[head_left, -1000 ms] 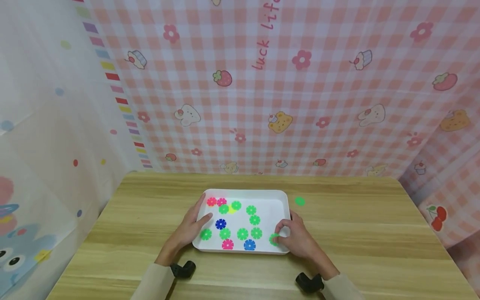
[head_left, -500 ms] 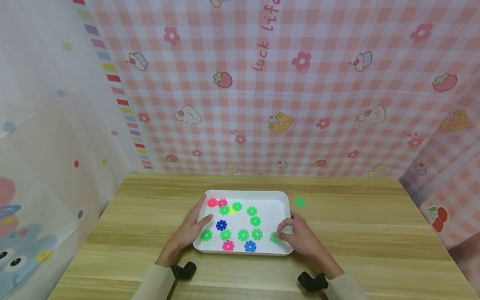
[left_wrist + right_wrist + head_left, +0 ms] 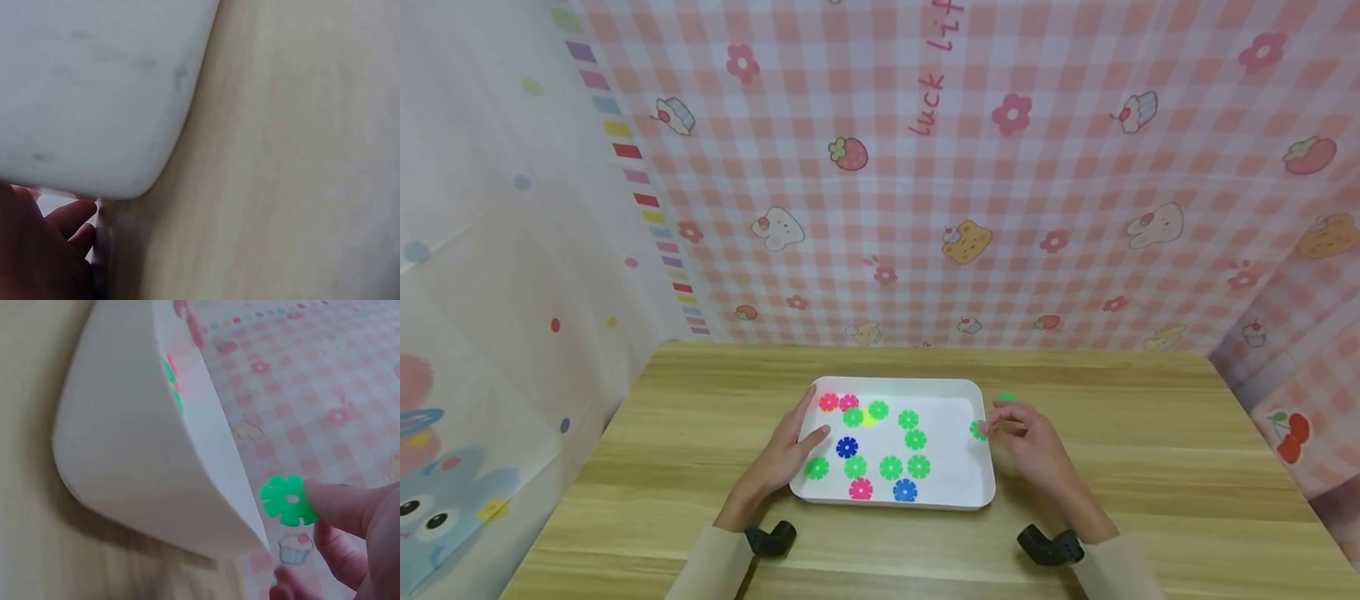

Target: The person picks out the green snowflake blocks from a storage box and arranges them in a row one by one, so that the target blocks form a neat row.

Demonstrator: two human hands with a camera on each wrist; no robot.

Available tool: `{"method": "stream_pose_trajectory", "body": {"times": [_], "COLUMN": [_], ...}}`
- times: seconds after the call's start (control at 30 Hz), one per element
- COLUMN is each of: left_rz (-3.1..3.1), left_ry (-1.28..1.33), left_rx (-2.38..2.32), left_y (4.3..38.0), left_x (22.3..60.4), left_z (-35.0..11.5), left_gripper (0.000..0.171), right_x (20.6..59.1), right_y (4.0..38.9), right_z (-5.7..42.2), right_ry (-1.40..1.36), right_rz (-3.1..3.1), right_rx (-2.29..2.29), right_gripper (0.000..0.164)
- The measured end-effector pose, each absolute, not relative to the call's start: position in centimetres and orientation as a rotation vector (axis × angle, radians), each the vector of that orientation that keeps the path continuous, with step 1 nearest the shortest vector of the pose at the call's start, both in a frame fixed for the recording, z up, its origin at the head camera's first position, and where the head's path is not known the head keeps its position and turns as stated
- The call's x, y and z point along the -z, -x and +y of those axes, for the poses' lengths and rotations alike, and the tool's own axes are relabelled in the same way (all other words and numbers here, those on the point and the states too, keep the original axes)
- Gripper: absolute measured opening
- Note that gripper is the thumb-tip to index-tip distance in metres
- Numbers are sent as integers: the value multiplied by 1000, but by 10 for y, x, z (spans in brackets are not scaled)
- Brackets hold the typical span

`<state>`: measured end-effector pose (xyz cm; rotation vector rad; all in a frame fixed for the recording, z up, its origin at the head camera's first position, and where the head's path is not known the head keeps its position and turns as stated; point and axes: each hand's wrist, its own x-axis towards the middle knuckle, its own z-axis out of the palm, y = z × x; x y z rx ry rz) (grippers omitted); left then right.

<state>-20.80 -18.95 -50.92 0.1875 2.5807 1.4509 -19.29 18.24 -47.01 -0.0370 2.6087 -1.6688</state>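
1. One hand, the left [image 3: 786, 450], sits left of the frame's centre much as it did a second ago, gripping the left edge of the white tray [image 3: 951, 467], thumb laid over the inside. The tray is being kept steady.
2. The discs at the tray's left and middle lie in the same arrangement: dark blue snowflake disc [image 3: 847, 447] near the left, blue snowflake disc [image 3: 905, 490] along the lower edge, with pink, yellow and green ones around them. None of these has been disturbed.
3. The held green snowflake disc [image 3: 977, 430] has changed place most: it was at the tray's lower right corner and is now up at the right rim. Whether it is fully past the edge I cannot tell.
4. The right hand [image 3: 1037, 442], right of centre, has moved up the frame with it, pinching it between thumb and finger. This piece seems to be on its way out of the tray.
5. Farther right and above, the loose green disc [image 3: 1006, 398] lies on the worktop [image 3: 1112, 467], now partly covered by that hand; the two pieces probably belong together outside the tray.
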Motion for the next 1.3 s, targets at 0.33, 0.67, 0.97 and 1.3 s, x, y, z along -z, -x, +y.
{"method": "stream_pose_trajectory", "body": {"times": [0.33,0.67,0.97,1.3], "left_rz": [2599,2586,2578,2594], "left_ry": [-203,-186,-167,-159], "left_rx": [-1446,-1430,-1427,-1426], "left_y": [209,208,207,207], "left_x": [508,507,507,508], "left_z": [-190,-190,-189,-188], "left_gripper": [70,71,71,70], "right_x": [465,468,484,500], "right_y": [207,226,240,247], "right_z": [208,232,245,251], "right_ry": [-96,-139,-287,-461], "right_rz": [2491,2454,2433,2485], "right_rx": [1879,1961,2003,1934], "right_gripper": [19,24,25,23]}}
